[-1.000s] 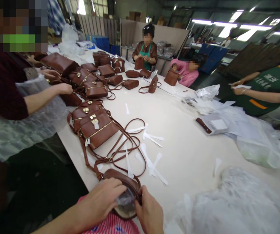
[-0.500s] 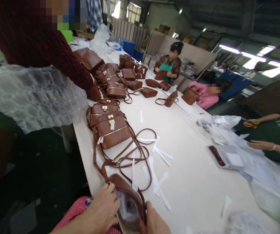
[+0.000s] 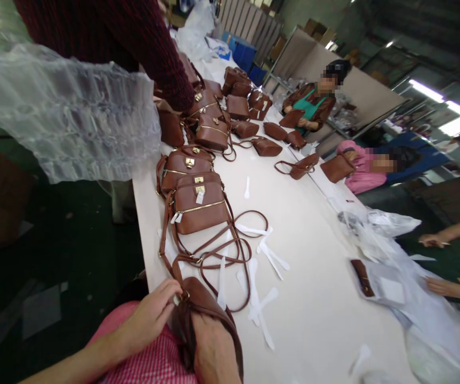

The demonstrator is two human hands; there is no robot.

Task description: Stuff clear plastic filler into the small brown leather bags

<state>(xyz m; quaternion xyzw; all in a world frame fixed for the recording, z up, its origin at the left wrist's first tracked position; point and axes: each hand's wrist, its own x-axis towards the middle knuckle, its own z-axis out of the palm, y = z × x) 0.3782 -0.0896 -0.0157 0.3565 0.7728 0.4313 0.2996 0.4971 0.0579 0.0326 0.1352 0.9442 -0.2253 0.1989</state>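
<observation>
A brown leather shoulder bag (image 3: 206, 306) rests at the near edge of the white table (image 3: 313, 298), partly on my lap. My left hand (image 3: 150, 317) grips the bag's left end by its strap ring, fingers curled. My right hand (image 3: 214, 352) is pushed down into the bag's opening, its fingers hidden inside. The bag's thin brown strap (image 3: 214, 256) loops across the table toward two more brown bags (image 3: 200, 205) with gold clasps.
A person in a dark red sleeve (image 3: 150, 48) and bubble-wrap apron (image 3: 65, 112) works at the left over several brown bags (image 3: 214, 122). White paper strips (image 3: 261, 282) litter the table. Clear plastic bags (image 3: 397, 277) lie right, near other people's hands (image 3: 437, 288). Seated people (image 3: 309, 104) are far back.
The view has swung left and down. My right hand has gone into the bag, pushing the clear plastic stuffing out of sight. My left hand shifted to the strap ring.
</observation>
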